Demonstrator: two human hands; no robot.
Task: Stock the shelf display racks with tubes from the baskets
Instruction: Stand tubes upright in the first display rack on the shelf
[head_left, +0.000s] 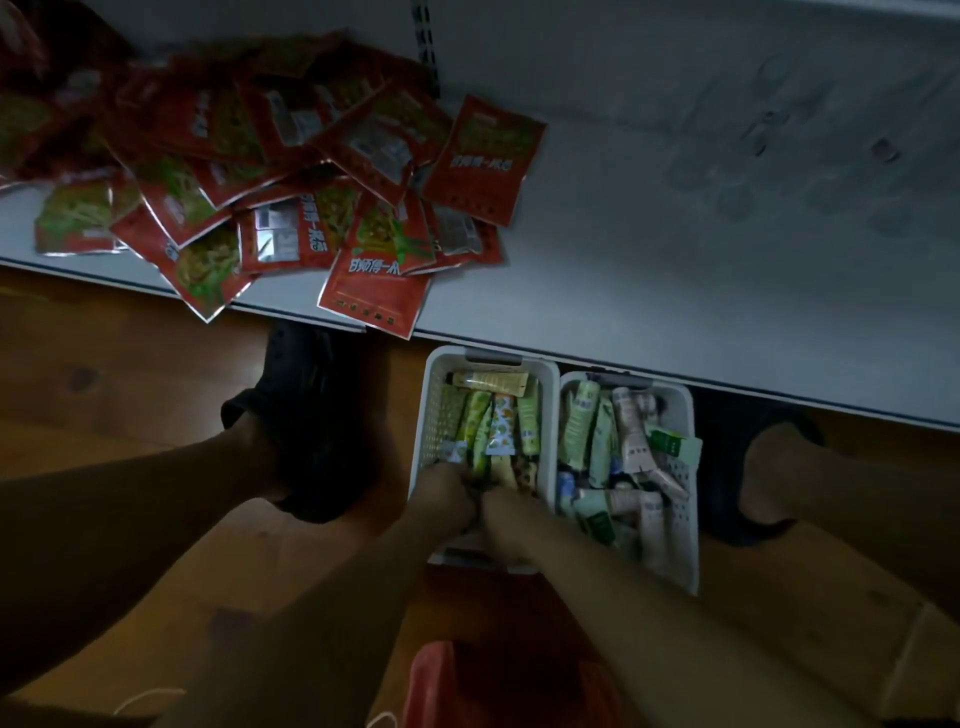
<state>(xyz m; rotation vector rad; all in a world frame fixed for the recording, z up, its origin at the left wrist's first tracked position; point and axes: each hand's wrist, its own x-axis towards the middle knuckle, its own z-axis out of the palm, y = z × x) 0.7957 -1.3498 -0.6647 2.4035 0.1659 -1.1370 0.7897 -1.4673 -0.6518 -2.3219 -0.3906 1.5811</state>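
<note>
Wooden floor (130, 374) fills the dim lower half of the frame, and a white shelf (675, 260) runs across the upper half. A loose heap of red packets (363, 171) lies on the shelf at the upper left, some hanging over its front edge.

Two white baskets stand side by side on the floor at lower centre, touching, their far ends tucked just under the shelf edge. The first basket (431, 395), nearer the middle of the frame, holds green and yellow tubes (501, 426) lying mostly lengthwise. The second basket (685, 519), to its right in the frame, holds pale green and pink tubes (631, 436) in a jumble.

Both hands reach into the near end of the first basket, close together. The left hand (441, 493) and right hand (506, 519) have their fingers down among the tubes; whether either grip is clamped on a tube cannot be told, as the fingertips are hidden and blurred.

A black shoe (306, 415) stands left of the baskets. A red object (441, 680) shows at the bottom centre.
</note>
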